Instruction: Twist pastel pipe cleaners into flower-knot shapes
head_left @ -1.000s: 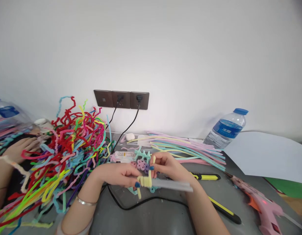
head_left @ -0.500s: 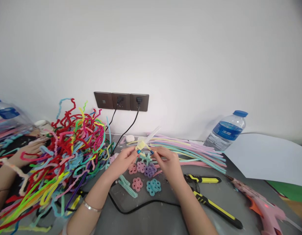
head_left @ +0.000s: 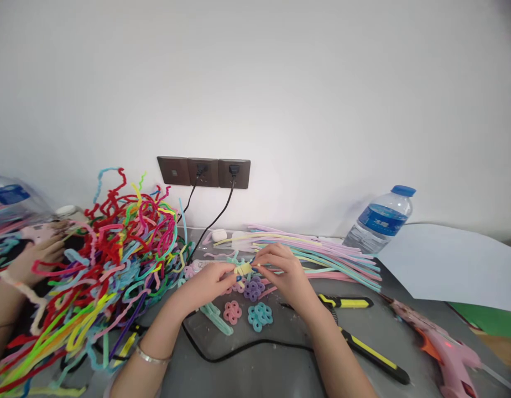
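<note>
My left hand (head_left: 206, 284) and my right hand (head_left: 282, 273) meet over the grey table and pinch a small coil of pale yellow pipe cleaner (head_left: 243, 269) between their fingertips. Just below lie small flower shapes made of pipe cleaner: a pink flower (head_left: 232, 312), a blue flower (head_left: 260, 316) and a purple flower (head_left: 254, 288). A teal pipe cleaner piece (head_left: 216, 318) rests beside my left wrist.
A tangled heap of bright pipe cleaners (head_left: 110, 260) fills the left. Straight pastel pipe cleaners (head_left: 322, 251) lie behind my hands. Yellow-handled pliers (head_left: 355, 326), a pink glue gun (head_left: 442, 345), a water bottle (head_left: 377, 221), white paper (head_left: 450, 265), a black cable (head_left: 239, 348). Another person's hand (head_left: 31, 254) at far left.
The coil was wound on a clear stick low near me, then lifted up toward the wall. Now the stick is out of sight and both hands hold the coil lower, above the flowers.
</note>
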The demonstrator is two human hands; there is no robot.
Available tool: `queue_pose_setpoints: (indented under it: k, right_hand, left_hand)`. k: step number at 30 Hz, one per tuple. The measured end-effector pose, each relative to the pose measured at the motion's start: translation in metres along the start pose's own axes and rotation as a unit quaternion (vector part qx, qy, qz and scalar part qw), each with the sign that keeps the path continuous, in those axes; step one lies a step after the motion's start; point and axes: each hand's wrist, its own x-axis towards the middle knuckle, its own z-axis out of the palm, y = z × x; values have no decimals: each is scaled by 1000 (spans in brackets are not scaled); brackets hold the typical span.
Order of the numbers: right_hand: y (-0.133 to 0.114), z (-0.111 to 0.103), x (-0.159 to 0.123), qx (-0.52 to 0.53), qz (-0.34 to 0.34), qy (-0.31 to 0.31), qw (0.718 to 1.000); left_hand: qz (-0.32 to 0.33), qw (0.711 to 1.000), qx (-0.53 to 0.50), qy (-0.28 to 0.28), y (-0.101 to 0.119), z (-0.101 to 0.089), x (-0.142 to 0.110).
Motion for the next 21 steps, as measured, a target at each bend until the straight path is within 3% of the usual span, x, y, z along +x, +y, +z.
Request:
queue_pose_setpoints:
  k: [4, 8, 15, 21]
  right_hand:
    - [0, -6, -2, 86, 50, -66, 993]
    - [-2, -9, -5, 201, 181, -152, 951]
    - [0, -10, -6, 273, 232, -187, 915]
    - [-3, -12, -9, 336, 270, -183, 884]
  left_hand:
    - [-5, 998, 0, -55, -1, -1, -2]
    - [-5, 996, 0, -91, 1, -4, -5]
    - [17, 995, 31, -90, 8, -1, -5]
    - [21, 997, 25, -74, 8, -4, -9]
